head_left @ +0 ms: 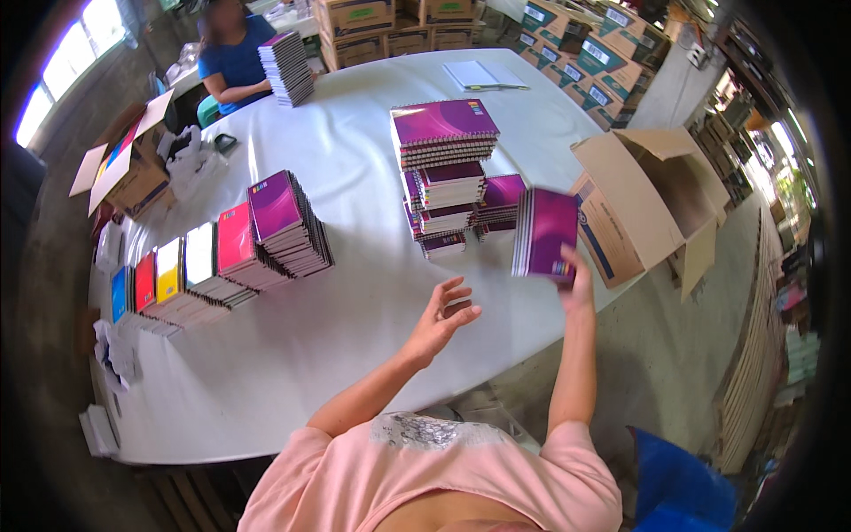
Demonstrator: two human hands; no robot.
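My right hand (576, 282) grips the lower right corner of a small bundle of purple spiral notebooks (550, 232), held up near the table's right edge. My left hand (441, 317) hovers over the table with its fingers spread and nothing in it. Beyond my hands rises a tall pile of purple spiral notebooks (446, 124), stacked in layers with some spines and some page edges facing me. A lower purple stack (503, 193) stands against its right side, partly hidden by the held bundle.
Left on the white table (355, 355) runs a row of notebook stacks: purple (279, 208), pink (236, 238), white (201, 253), yellow (168, 270), red (144, 282), blue (120, 294). An open carton (612, 213) stands at the right edge. Across the table a person (235, 62) sits beside another notebook stack (285, 71).
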